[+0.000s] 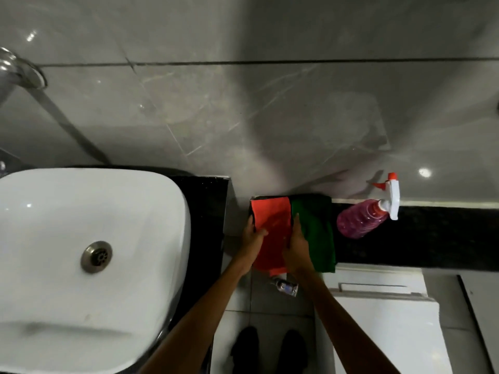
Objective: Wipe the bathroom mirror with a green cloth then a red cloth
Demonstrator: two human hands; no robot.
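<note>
Nearest, both hands on the flat folded red cloth (pixel 271 233): left hand (pixel 252 234) pinches its left edge, right hand (pixel 297 245) presses flat on the right side, fingers open, likely squaring it. Folded green cloth (pixel 317 233) lies touching alongside on the black ledge (pixel 432 236). Pink spray bottle (pixel 363 218) lies beyond; mirror not visible.

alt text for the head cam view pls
Both hands rest on a red cloth, the left hand at its left edge, the right hand beside a green cloth. A pink spray bottle lies to the right, a white sink to the left.
</note>
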